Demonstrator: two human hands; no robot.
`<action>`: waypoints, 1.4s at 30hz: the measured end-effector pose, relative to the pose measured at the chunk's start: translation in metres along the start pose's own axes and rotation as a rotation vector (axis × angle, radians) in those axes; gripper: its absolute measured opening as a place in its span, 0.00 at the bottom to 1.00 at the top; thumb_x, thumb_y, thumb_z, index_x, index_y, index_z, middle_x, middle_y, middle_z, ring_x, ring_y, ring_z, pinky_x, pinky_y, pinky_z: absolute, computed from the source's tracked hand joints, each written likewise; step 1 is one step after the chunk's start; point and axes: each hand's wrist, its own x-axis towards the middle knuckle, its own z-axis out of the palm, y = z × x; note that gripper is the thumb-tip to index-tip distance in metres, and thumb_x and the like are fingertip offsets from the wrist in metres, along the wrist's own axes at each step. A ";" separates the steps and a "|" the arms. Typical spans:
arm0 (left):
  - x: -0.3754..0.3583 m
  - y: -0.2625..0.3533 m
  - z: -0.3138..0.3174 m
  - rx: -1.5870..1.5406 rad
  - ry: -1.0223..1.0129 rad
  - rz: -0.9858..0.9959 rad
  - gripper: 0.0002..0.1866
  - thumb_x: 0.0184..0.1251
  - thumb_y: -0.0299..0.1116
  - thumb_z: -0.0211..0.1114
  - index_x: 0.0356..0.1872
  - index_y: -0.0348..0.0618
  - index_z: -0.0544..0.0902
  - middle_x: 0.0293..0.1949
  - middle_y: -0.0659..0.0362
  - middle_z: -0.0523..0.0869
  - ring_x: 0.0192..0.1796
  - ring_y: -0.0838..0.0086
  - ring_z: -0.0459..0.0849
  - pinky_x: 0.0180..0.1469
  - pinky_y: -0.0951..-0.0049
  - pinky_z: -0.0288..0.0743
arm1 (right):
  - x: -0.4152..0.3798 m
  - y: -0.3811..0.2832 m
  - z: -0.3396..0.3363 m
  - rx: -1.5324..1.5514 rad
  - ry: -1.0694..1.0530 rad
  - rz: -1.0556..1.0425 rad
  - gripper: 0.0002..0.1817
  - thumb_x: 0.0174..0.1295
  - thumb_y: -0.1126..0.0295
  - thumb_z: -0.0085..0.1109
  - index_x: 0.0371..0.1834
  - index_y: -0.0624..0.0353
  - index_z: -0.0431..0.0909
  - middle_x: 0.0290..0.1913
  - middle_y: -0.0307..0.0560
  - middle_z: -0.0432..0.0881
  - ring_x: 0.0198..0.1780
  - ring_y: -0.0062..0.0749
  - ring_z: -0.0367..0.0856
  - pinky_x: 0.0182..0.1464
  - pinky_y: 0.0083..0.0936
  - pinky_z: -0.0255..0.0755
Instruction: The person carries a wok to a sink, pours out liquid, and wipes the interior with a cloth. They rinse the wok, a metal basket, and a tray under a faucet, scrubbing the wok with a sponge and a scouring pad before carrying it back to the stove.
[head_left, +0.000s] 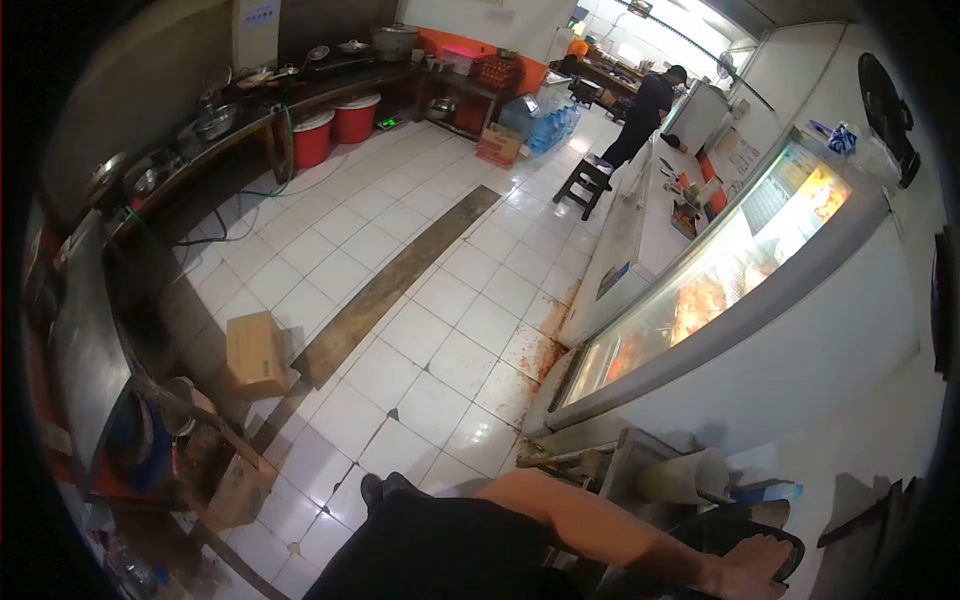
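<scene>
My right hand (755, 566) is at the lower right, at the end of my bare forearm. Its fingers look curled over a dark object with a curved black rim (797, 548), whose kind I cannot make out. Close above it are a pale cylindrical container (688, 476) and a blue and white packet (768, 494). My left hand is out of the picture.
On the right stands a lit glass display fridge (730, 285). A cardboard box (256, 355) sits on the tiled floor at left. Farther off are a black step stool (583, 190), red buckets (355, 118), water bottles (550, 130) and a person in dark clothes (640, 115).
</scene>
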 end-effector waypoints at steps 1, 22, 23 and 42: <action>-0.001 -0.002 0.000 0.004 0.007 -0.029 0.25 0.59 0.55 0.66 0.30 0.36 0.85 0.30 0.45 0.86 0.35 0.55 0.87 0.39 0.59 0.79 | -0.001 -0.004 0.006 -0.009 -0.006 -0.003 0.30 0.67 0.54 0.54 0.67 0.62 0.71 0.58 0.47 0.77 0.58 0.35 0.73 0.60 0.30 0.65; -0.207 -0.059 -0.351 -0.145 0.047 -0.188 0.29 0.55 0.48 0.63 0.46 0.27 0.77 0.46 0.37 0.82 0.53 0.48 0.80 0.55 0.56 0.73 | -0.157 -0.142 0.297 -0.096 -0.102 -0.100 0.30 0.67 0.55 0.54 0.69 0.59 0.69 0.61 0.47 0.76 0.60 0.35 0.71 0.62 0.30 0.64; -0.215 -0.071 -0.369 -0.073 0.078 -0.209 0.30 0.55 0.48 0.63 0.46 0.27 0.76 0.47 0.37 0.82 0.54 0.48 0.81 0.55 0.56 0.74 | -0.162 -0.151 0.318 -0.094 -0.119 -0.107 0.30 0.67 0.55 0.54 0.69 0.59 0.69 0.61 0.47 0.76 0.60 0.35 0.71 0.62 0.30 0.64; -0.424 -0.197 -0.860 0.288 0.603 -0.470 0.28 0.61 0.52 0.59 0.58 0.45 0.77 0.53 0.44 0.82 0.56 0.51 0.81 0.58 0.55 0.72 | -0.157 -0.388 0.867 -0.184 -0.653 -0.310 0.31 0.67 0.55 0.53 0.70 0.57 0.68 0.63 0.48 0.75 0.62 0.36 0.70 0.64 0.30 0.63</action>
